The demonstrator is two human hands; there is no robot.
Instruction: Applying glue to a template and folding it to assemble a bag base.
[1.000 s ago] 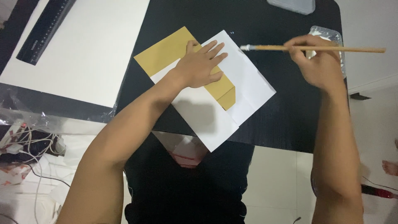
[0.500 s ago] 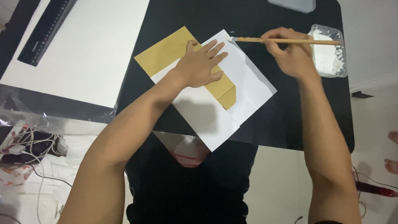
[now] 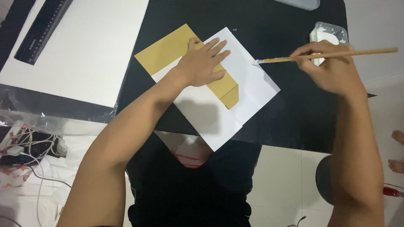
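My left hand lies flat, fingers spread, on a tan paper strip that crosses a white sheet on the black mat. My right hand grips a thin wooden brush held almost level. The brush's white-tipped bristles hover at the white sheet's right edge. Behind my right hand stands a small clear tub with white paste in it.
A large white board lies at the left with a black ruler on it. Cables and plastic wrap sit at the lower left. Another clear container shows at the top edge. Someone's toes appear at the right.
My right hand drew the brush back to the right, from over the white sheet's top edge to its right side. My left hand stayed pressed on the tan strip.
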